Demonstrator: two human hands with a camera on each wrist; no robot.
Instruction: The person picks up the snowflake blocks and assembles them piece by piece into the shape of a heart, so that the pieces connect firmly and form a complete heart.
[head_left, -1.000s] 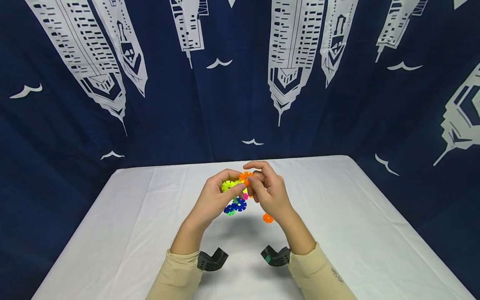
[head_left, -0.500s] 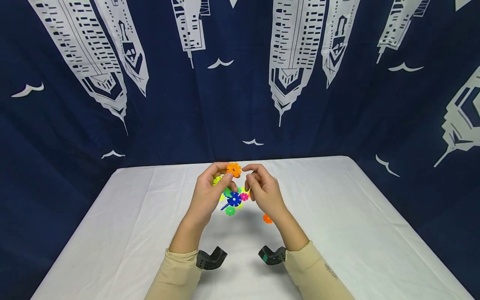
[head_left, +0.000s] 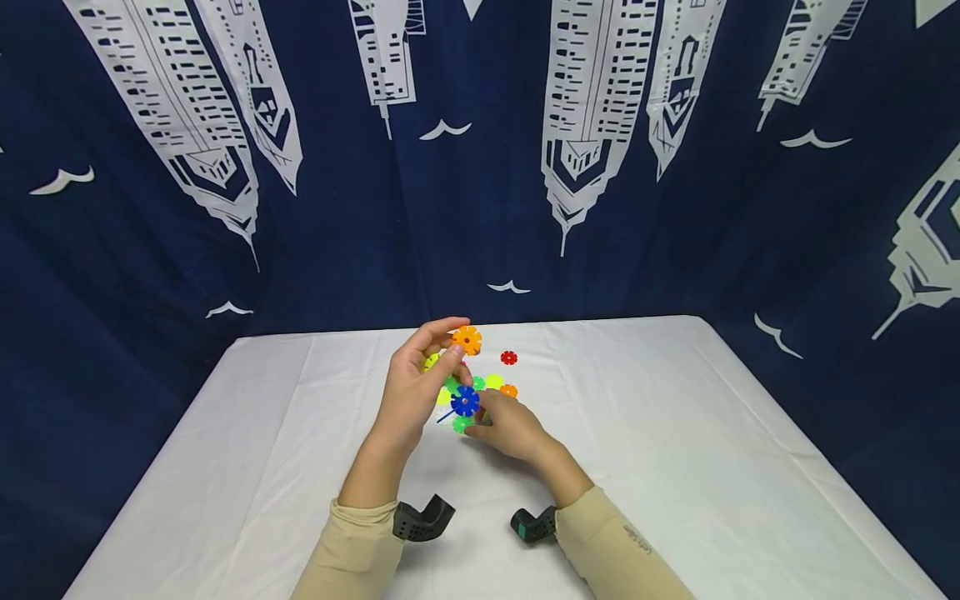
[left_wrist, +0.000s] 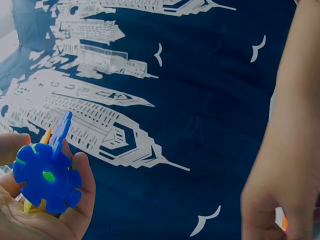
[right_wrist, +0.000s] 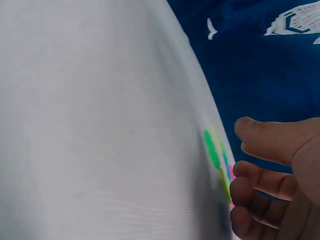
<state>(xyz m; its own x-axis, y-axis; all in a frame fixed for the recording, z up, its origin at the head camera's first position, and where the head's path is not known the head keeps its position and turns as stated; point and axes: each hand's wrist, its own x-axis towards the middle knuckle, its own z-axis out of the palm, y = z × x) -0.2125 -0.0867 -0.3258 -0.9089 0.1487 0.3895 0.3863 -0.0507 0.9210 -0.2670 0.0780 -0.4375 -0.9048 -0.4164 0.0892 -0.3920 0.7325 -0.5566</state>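
Observation:
My left hand (head_left: pixel 416 383) holds a cluster of joined, notched plastic flower discs above the table. An orange disc (head_left: pixel 467 340) sits at its top, between thumb and fingers. Lower on it hangs a blue disc (head_left: pixel 465 401), with a second blue one slotted in edge-on. In the left wrist view, the blue disc (left_wrist: pixel 47 177) faces the camera in front of the palm. My right hand (head_left: pixel 512 427) is low over the loose discs, its fingers beside a green disc (head_left: pixel 462 425). In the right wrist view, thumb and loosely bent fingers stand apart with nothing between them.
Loose discs lie on the white-covered table (head_left: pixel 675 467), among them a red disc (head_left: pixel 509 357), an orange one and yellow and green ones. A dark blue curtain (head_left: pixel 465 208) with white buildings hangs behind the table's far edge.
The left hand has drawn the cluster left and slightly up. The right hand has left the orange disc and dropped toward the loose discs. The red disc now shows.

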